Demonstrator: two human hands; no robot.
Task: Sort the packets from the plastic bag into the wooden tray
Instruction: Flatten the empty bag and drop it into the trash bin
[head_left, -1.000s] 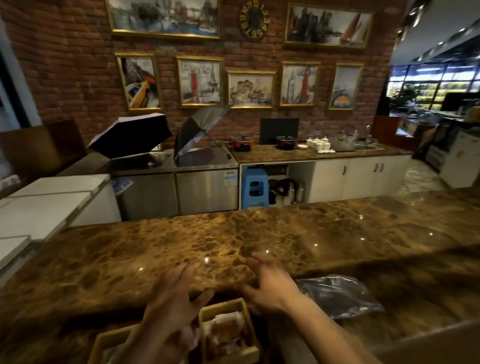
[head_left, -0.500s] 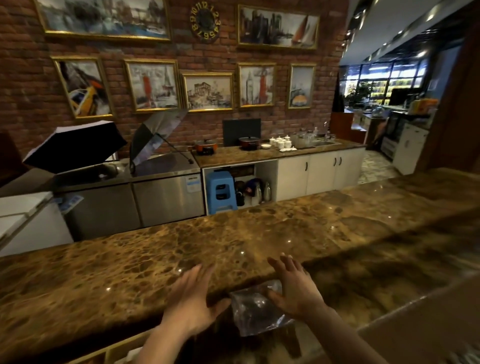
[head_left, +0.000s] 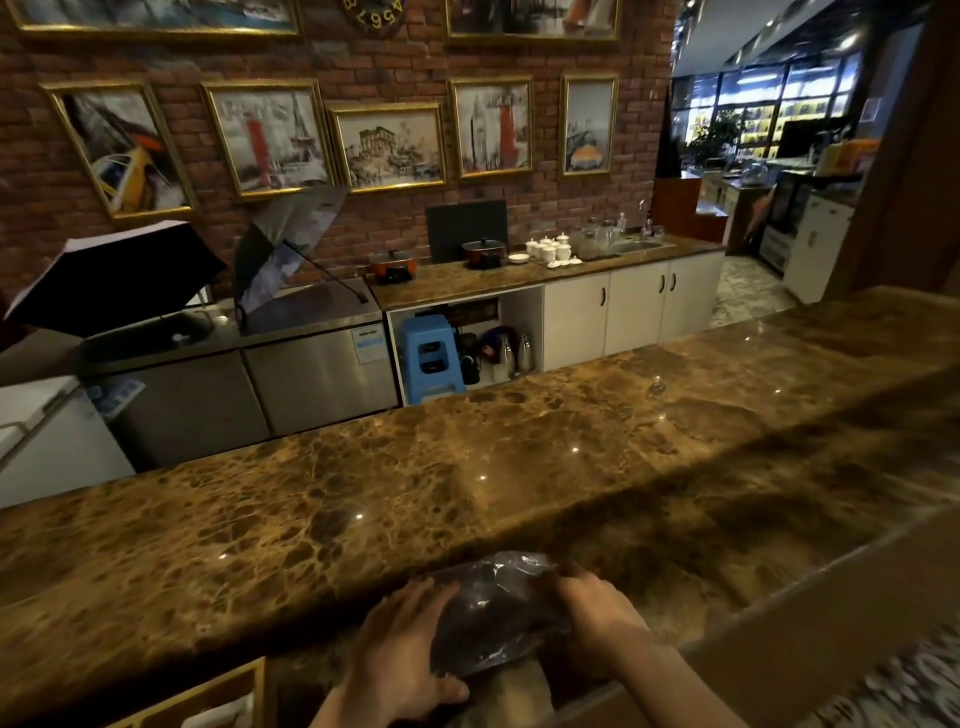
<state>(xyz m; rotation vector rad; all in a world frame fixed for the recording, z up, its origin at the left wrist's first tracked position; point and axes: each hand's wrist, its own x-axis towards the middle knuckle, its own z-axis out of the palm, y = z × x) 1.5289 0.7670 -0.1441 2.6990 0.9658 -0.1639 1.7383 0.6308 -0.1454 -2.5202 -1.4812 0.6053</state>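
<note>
Scene: a head-worn camera looks down along a brown marble counter (head_left: 467, 467), with a brick wall of framed pictures far behind.
What changed: 1 second ago both hands hovered open over the wooden tray and the plastic bag lay to the right on the counter; half a second ago the right hand reached the bag. Now the bag is between both hands and the view has swung right, so the tray sits at the lower left edge.
Left hand: the left hand (head_left: 400, 644) lies flat against the bag's left side, fingers spread, thumb under its lower edge.
Right hand: the right hand (head_left: 597, 608) grips the bag's right end; its fingers are closed on the plastic.
Plastic bag: the clear plastic bag (head_left: 493, 608) is crumpled, held at the near edge of the counter.
Bag contents: no packet shows through the plastic; it looks empty or nearly so, though the dim light leaves doubt.
Wooden tray: only 1 corner of the wooden tray (head_left: 218, 691) shows, with something pale inside, too cropped to name.
Meaning for the task: attention has moved from tray to bag, probably to check for leftover packets or clear it away.
</note>
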